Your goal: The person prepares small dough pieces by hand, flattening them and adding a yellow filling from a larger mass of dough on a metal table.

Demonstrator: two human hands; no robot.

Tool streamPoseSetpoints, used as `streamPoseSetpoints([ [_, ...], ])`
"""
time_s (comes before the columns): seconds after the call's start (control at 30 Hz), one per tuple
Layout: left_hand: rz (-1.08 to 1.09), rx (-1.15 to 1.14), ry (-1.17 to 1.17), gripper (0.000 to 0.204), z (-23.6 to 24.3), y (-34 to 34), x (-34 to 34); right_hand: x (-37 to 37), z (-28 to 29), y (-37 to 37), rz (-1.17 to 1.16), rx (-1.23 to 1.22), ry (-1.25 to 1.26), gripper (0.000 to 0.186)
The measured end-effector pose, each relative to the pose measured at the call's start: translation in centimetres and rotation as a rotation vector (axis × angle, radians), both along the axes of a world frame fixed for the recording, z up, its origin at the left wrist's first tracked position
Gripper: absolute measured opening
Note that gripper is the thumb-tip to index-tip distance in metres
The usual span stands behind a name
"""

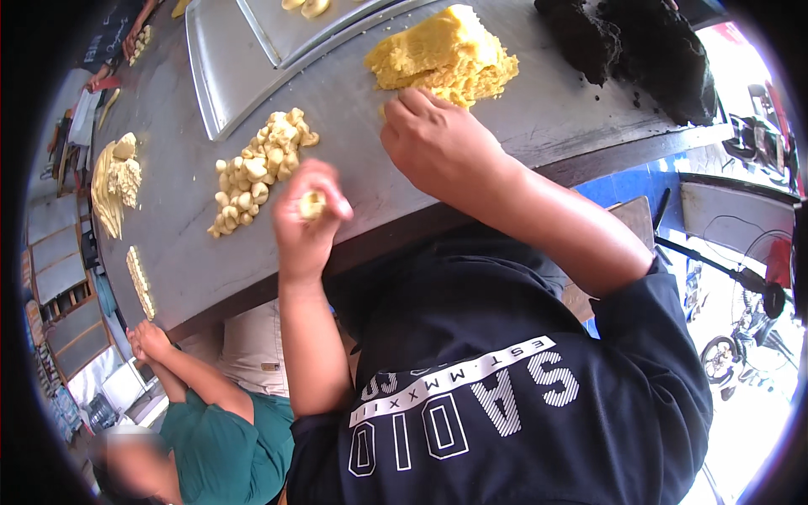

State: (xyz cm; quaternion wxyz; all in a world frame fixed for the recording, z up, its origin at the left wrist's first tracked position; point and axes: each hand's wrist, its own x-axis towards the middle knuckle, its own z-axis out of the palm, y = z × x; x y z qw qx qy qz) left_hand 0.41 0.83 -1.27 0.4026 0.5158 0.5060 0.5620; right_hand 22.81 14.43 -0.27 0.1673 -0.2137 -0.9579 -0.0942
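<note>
My left hand (pixel 305 215) is closed around a small pale piece of dough (pixel 312 204), held just above the grey metal table (pixel 522 109). My right hand (pixel 438 143) rests with bent fingers against the near edge of a big yellow dough mound (pixel 444 52); whether it pinches any dough is hidden. A heap of several small pale dough balls (pixel 257 168) lies on the table just left of my left hand.
Two metal trays (pixel 220 84) sit at the far left, one holding shaped pieces (pixel 307 7). Dark dough lumps (pixel 648 46) lie at the far right. More pale dough (pixel 116 181) lies further left. A person in a green shirt (pixel 227 429) works at the table's left end.
</note>
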Motion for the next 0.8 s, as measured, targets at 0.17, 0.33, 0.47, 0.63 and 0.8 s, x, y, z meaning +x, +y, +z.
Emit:
streamPoseSetpoints([
  [0.17, 0.230, -0.073, -0.085, 0.027, -0.5, -3.0, -4.6, 4.2, 2.0, 0.0, 0.077, -0.341, 0.288, 0.021],
  [0.33, 0.224, -0.076, -0.314, 0.057, -0.9, -0.9, -1.3, 3.1, 0.2, -2.4, -0.104, -0.321, 0.259, 0.026],
  [0.47, 0.043, -0.113, -0.484, 0.057, 0.3, 0.5, 1.8, 4.8, 2.1, -1.2, -0.032, -0.598, 0.239, 0.015],
  [0.63, -0.038, -0.081, -0.225, 0.042, -0.4, 0.3, 1.4, 1.8, 2.1, -1.1, -0.109, -0.428, 0.299, 0.014],
  [0.8, 0.231, -0.195, -0.113, 0.028, -0.7, -0.3, 5.0, -1.3, 3.0, -0.4, -0.095, -0.216, -0.064, 0.015],
])
